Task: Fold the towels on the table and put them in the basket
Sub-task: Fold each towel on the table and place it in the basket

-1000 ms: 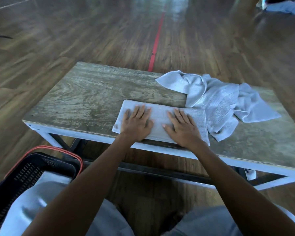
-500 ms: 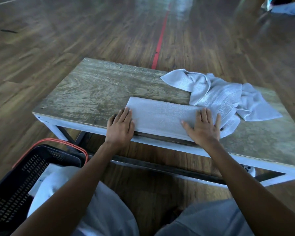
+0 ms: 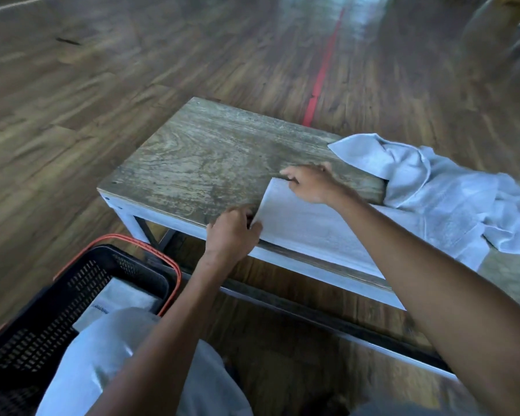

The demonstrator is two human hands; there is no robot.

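Both hands pinch the left end of the folded towel at the table's near edge, left hand at 7 o'clock, right hand at 12; an uneven lift could skew the fold.

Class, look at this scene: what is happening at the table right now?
A person is folding a towel. Both hands grip the left end of the flat grey towel on the wooden table: left hand at the near corner, right hand at the far one. A crumpled towel waits to the right. The black basket already holds a folded towel.
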